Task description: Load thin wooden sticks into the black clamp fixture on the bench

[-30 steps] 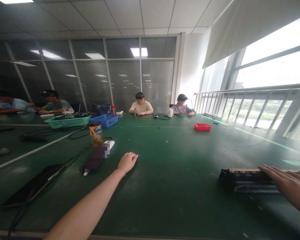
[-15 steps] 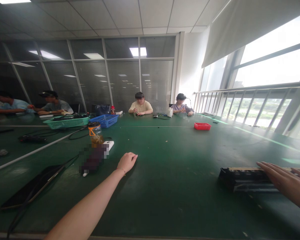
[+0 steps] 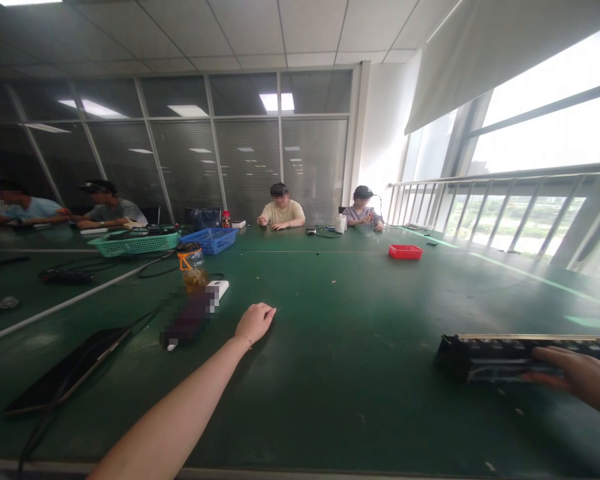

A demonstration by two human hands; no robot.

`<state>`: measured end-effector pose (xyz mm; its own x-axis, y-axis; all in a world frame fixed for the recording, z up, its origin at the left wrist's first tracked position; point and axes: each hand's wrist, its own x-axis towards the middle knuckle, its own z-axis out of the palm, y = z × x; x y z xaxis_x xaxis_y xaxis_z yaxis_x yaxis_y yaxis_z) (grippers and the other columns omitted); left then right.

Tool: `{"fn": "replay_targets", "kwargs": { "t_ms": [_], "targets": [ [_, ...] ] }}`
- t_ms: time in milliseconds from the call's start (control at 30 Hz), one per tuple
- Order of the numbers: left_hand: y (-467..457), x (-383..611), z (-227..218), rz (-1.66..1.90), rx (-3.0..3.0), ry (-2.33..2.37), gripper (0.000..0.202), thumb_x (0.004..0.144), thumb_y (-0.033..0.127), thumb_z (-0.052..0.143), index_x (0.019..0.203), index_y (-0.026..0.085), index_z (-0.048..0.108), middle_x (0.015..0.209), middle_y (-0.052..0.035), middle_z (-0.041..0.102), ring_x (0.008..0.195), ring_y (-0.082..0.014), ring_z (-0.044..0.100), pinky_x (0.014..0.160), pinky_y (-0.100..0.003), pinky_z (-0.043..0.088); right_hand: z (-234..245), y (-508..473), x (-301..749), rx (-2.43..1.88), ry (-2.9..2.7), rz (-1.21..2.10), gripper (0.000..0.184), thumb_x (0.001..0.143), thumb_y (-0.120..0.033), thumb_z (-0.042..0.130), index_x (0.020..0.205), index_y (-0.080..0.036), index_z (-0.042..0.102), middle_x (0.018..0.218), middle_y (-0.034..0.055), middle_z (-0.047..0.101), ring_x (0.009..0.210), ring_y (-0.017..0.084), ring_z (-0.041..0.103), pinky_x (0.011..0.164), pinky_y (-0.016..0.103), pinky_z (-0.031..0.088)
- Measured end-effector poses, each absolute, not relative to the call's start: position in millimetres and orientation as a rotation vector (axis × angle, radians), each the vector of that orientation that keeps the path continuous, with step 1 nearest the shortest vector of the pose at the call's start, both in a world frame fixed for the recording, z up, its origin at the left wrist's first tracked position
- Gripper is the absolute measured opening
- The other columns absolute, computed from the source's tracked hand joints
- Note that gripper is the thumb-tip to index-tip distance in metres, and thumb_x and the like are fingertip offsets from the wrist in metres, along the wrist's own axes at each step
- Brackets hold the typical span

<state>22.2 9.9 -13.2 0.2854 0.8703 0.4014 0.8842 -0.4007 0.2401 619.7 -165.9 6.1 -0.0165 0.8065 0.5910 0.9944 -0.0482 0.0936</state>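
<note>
**Right hand on the black component strip; left hand at rest on the mat**

The long black component strip (image 3: 500,357) lies flat on the green table mat (image 3: 360,313), at your right, and runs off the right edge of the view. Its body is dark and ribbed along the top, with a pale edge along the far side. Its left end is cut square and sits well apart from everything else on the mat.

Your right hand (image 3: 583,380) comes in from the right edge and lies over the near side of the strip. The thumb reaches along its front face and the fingers are stretched out, not curled into a fist. Whether the hand actually clamps the strip cannot be told from this view.

Your left hand (image 3: 254,323) rests on the mat at centre, arm fully extended, fingers loosely curled under, holding nothing. Just to its left lie a blurred dark object (image 3: 190,317) and a white device (image 3: 219,289). A red tray (image 3: 405,252) sits farther off.
</note>
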Motion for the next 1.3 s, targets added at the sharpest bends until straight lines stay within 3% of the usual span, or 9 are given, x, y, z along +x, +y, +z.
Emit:
{"fn": "replay_targets", "kwargs": {
  "t_ms": [100,167,300,600,800,1067,1300],
  "targets": [
    [9,24,-12,-0.754,-2.500,-1.722,0.040,0.084,0.038,0.031,0.077,0.020,0.066,0.085,-0.0052,0.063,0.083,-0.0186,0.055,0.077,-0.030,0.041,13,-158,618,-1.898,-2.146,-0.160,0.048,0.051,-0.069,0.057,0.063,-0.024,0.069,0.060,0.0153,0.063,0.049,0.020,0.059,0.041,0.027,0.036],
    [9,25,-11,-0.752,-2.504,-1.740,0.041,0.084,0.038,0.031,0.077,0.020,0.066,0.085,-0.0054,0.063,0.083,-0.0187,0.055,0.076,-0.030,0.042,12,-157,615,-1.935,-2.083,-0.095,0.046,0.053,-0.066,0.059,0.066,-0.023,0.069,0.063,0.0166,0.064,0.053,0.022,0.060,0.044,0.029,0.037],
    [12,21,-15,-0.769,-2.511,-1.725,0.041,0.084,0.038,0.030,0.077,0.019,0.066,0.084,-0.0057,0.062,0.082,-0.0184,0.054,0.077,-0.031,0.042,2,-156,591,-1.945,-2.001,-0.225,0.046,0.053,-0.064,0.060,0.072,-0.023,0.067,0.068,0.0167,0.064,0.057,0.023,0.061,0.047,0.030,0.039],
    [11,19,-15,-0.778,-2.509,-1.719,0.040,0.084,0.038,0.031,0.075,0.019,0.066,0.083,-0.0056,0.062,0.082,-0.0183,0.055,0.077,-0.031,0.042,9,-147,461,-1.782,-2.196,-0.455,0.032,0.074,-0.052,0.048,0.073,-0.022,0.059,0.068,0.0081,0.062,0.063,0.020,0.061,0.052,0.027,0.039],
    [10,18,-13,-0.769,-2.500,-1.728,0.039,0.084,0.036,0.031,0.074,0.020,0.066,0.083,-0.0052,0.062,0.081,-0.0185,0.054,0.076,-0.031,0.041,16,-136,364,-1.657,-2.324,-0.616,0.026,0.074,-0.042,0.054,0.064,-0.019,0.052,0.060,0.0004,0.056,0.056,0.016,0.057,0.052,0.026,0.034],
    [14,12,-17,-0.788,-2.508,-1.738,0.040,0.083,0.038,0.031,0.074,0.020,0.066,0.083,-0.0048,0.062,0.081,-0.0179,0.054,0.076,-0.029,0.041,16,-129,273,-1.587,-2.328,-0.593,0.023,0.073,-0.039,0.057,0.066,-0.018,0.051,0.063,-0.0010,0.055,0.058,0.014,0.055,0.054,0.026,0.029],
    [14,11,-16,-0.847,-2.549,-1.787,0.038,0.082,0.038,0.034,0.079,0.019,0.066,0.088,-0.0051,0.063,0.085,-0.0181,0.055,0.079,-0.029,0.041,15,-130,260,-1.444,-2.314,-0.699,0.024,0.074,-0.040,0.056,0.065,-0.019,0.052,0.061,-0.0012,0.053,0.058,0.013,0.049,0.055,0.027,0.025]
  ]
}}
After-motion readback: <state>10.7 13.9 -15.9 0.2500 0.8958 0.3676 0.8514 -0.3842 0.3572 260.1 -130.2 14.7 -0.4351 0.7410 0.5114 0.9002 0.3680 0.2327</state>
